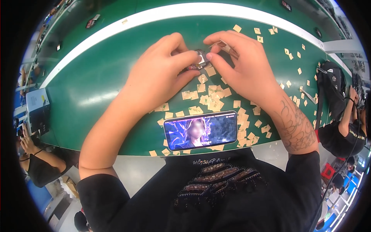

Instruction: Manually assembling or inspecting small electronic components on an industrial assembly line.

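Observation:
My left hand (164,63) is closed around a small dark gadget part (200,58) with a pale square patch on its face and a bit of red at its lower end. Fingers partly cover it, so its exact kind does not show. My right hand (245,58) is curled round a thin pale strip (228,48), while its thumb tip touches the right side of the dark part. Just below both hands lie many small beige backing-paper squares (212,92), scattered over the green table (96,92).
A phone (201,132) playing a video lies at the table's near edge. More squares spread to the right, beside tweezers (308,96) and a black bag (333,83). A box (38,110) stands at the left end. Other people sit at both sides.

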`<state>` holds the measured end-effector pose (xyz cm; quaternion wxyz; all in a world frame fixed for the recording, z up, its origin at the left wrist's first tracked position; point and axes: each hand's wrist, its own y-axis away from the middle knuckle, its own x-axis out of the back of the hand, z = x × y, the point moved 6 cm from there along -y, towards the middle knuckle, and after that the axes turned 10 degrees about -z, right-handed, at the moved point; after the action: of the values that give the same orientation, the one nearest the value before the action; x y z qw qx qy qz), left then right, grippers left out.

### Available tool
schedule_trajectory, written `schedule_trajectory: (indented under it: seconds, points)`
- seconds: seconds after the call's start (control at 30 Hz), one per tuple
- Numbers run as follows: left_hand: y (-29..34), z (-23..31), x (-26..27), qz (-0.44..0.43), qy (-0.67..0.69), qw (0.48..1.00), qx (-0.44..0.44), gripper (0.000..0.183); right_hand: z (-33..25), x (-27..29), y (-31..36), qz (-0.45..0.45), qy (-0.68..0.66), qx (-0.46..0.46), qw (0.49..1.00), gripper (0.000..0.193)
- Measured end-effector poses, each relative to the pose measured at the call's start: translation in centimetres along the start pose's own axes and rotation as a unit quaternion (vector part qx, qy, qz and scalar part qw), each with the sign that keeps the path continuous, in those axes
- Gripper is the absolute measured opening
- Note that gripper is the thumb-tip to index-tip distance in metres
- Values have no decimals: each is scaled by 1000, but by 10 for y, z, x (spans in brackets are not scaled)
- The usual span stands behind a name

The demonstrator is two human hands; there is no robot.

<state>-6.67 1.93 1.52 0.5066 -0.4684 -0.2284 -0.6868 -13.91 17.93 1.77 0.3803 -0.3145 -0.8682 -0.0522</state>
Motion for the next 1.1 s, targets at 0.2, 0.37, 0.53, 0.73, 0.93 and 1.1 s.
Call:
schedule_trajectory:
  seconds: [0.2, 0.37, 0.53, 0.73, 0.93, 1.1]
  points:
    - [1, 5, 6, 60, 57, 996, -31, 41, 18, -16, -3, -97, -201, -88, 971, 27]
    - [0, -12, 3, 74, 240, 966, 66, 38, 17, -11, -2, -57, -261, -91, 959, 22]
    - [-7, -20, -10, 32, 354, 929, 101, 22, 19, -16, -5, -29, -253, -66, 965, 21]
    - [-26, -50, -1, 55, 240, 951, 185, 21, 6, 8, -6, 57, -56, -21, 997, 22]
    - [-120, -88, 16, 165, 90, 977, 100, 22, 23, 2, -8, 60, -45, -26, 997, 20]
    - [-180, -101, 13, 147, -43, 988, 30, 28, 29, 11, -3, 90, -30, 27, 995, 12]
